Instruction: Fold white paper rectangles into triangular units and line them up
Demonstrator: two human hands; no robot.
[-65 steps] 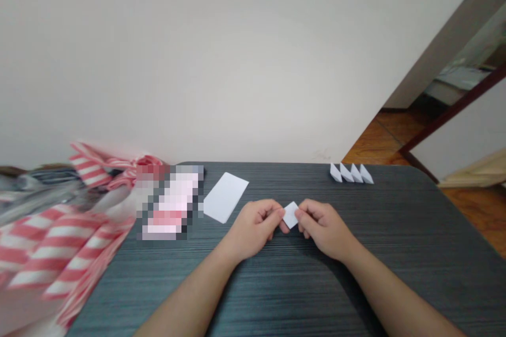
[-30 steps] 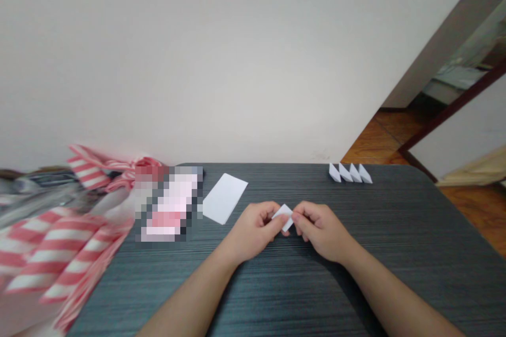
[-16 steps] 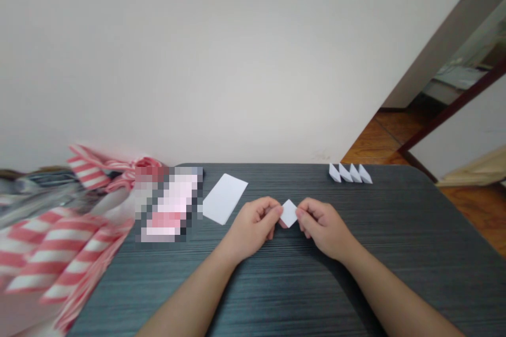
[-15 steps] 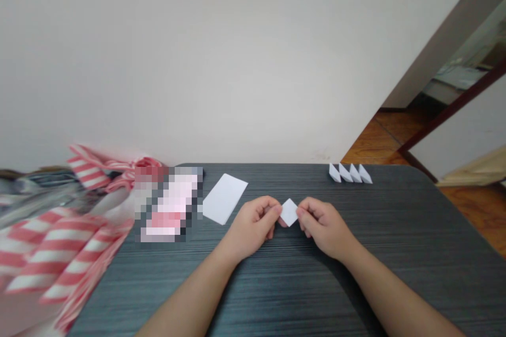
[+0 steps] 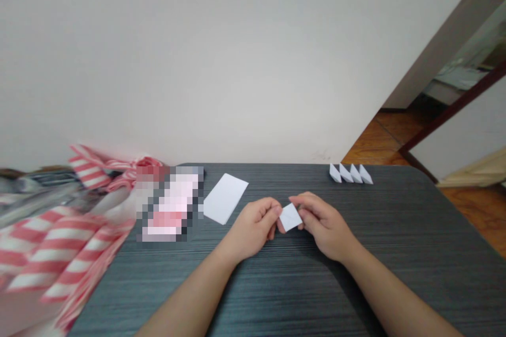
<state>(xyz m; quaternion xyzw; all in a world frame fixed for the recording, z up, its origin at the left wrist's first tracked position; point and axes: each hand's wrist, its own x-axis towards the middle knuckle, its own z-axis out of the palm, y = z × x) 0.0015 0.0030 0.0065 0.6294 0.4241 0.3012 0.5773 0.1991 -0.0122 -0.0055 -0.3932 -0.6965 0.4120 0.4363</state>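
A small folded white paper piece (image 5: 290, 217) is pinched between both my hands just above the dark wood-grain table (image 5: 276, 284). My left hand (image 5: 255, 226) holds its left corner with closed fingertips. My right hand (image 5: 322, 224) grips its right side, the index finger curled over the top edge. A flat white paper rectangle (image 5: 225, 198) lies on the table to the left of my hands.
Several folded white paper triangles (image 5: 351, 173) stand in a row at the table's far right edge. A blurred pink and white item (image 5: 169, 202) lies at the left, beside red-and-white striped cloth (image 5: 59, 242). A white wall stands behind; a doorway opens at the right.
The paper piece went from a diamond held by its corners to a more tilted position, and my right index finger moved over its top edge. My arms stayed in place.
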